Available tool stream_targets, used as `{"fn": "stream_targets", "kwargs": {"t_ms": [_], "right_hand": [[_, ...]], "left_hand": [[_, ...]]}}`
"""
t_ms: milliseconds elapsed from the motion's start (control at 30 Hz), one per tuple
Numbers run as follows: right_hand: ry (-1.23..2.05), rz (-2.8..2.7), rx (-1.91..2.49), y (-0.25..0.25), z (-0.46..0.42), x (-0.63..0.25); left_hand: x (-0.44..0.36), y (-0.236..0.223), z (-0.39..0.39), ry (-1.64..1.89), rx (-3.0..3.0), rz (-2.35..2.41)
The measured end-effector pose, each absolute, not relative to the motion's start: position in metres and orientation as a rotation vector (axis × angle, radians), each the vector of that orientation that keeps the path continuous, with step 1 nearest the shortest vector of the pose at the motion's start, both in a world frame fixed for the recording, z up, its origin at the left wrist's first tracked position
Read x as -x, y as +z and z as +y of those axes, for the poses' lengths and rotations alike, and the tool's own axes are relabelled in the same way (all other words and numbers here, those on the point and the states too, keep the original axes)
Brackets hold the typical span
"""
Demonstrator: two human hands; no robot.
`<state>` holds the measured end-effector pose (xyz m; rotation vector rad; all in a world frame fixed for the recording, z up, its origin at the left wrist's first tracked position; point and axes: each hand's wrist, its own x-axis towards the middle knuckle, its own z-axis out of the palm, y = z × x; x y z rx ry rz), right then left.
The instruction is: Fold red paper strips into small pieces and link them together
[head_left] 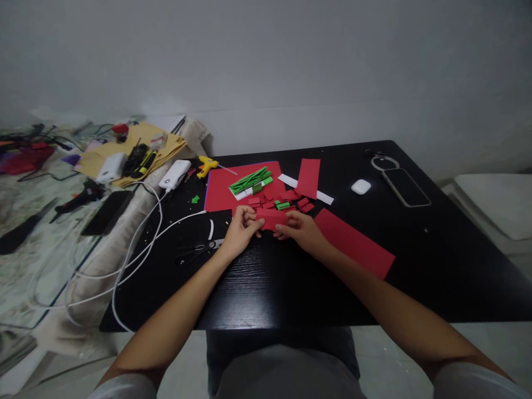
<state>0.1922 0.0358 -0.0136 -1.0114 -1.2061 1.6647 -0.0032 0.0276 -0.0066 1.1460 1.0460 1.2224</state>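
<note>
A small strip of red paper (271,218) is held level between my two hands above the black table. My left hand (242,230) pinches its left end, thumb on top. At the right end, the fingers of my right hand (302,230) are closed on the same strip. Just beyond it lie several small folded red paper pieces (291,195) and a few green ones (282,205). Folded green paper strips (250,180) rest on a large red sheet (222,191). Under my right forearm is a red paper rectangle (355,243); another red rectangle (308,176) lies farther back.
Scissors (199,249) lie left of my left hand, near a white cable (158,235). A yellow glue gun (206,166) and a white power bank (175,174) sit at the back left. On the right are a white earbud case (361,187) and a phone (406,187).
</note>
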Motion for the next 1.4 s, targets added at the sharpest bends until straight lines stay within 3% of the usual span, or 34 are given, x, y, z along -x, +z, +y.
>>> {"fn": "stream_targets", "kwargs": {"t_ms": [700,1400], "right_hand": [[1.453,-1.217,1.066,-0.004,0.035,-0.193],[1.498,-1.227,1.024,-0.001,0.033,-0.195]], "left_hand": [[0.001,-0.001,0.023,1.142,-1.225,1.000],[0.001,0.005,0.019,1.085,-1.259,1.032]]}}
